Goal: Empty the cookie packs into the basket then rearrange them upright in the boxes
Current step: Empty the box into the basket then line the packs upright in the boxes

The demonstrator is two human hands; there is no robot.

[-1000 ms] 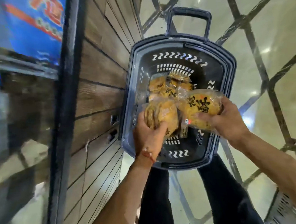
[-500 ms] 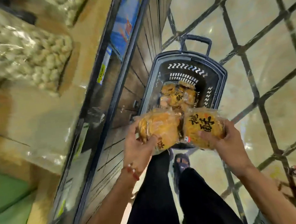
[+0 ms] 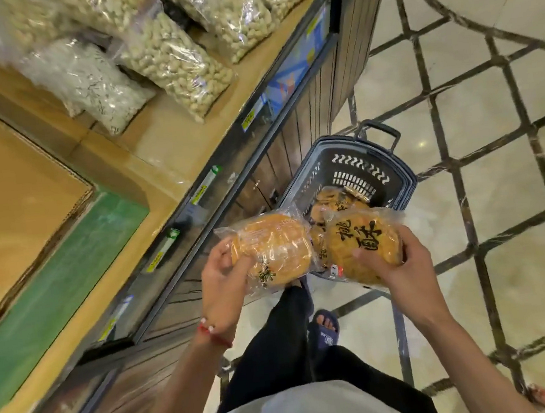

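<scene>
My left hand [image 3: 222, 279] grips a clear pack of golden cookies [image 3: 274, 248], holding it up in front of me. My right hand [image 3: 394, 262] grips a second cookie pack [image 3: 362, 242] with black characters printed on its face. The two packs sit side by side, almost touching. Below and beyond them a dark plastic basket [image 3: 357, 163] stands on the floor against the shelf base, with several more cookie packs [image 3: 329, 202] lying inside. An open brown cardboard box [image 3: 10, 186] lies on the shelf at the left.
Clear bags of peanuts [image 3: 178, 61] and a bag of pale seeds [image 3: 96, 80] lie on the wooden shelf [image 3: 163, 137] at the upper left. A green box face [image 3: 53, 279] sits below the cardboard one. Price tags line the shelf edge. Tiled floor stretches right.
Both hands lifted their cookie packs up out of the basket and toward me. The view swung up and left, bringing the shelf, the nut bags and the cardboard box into sight.
</scene>
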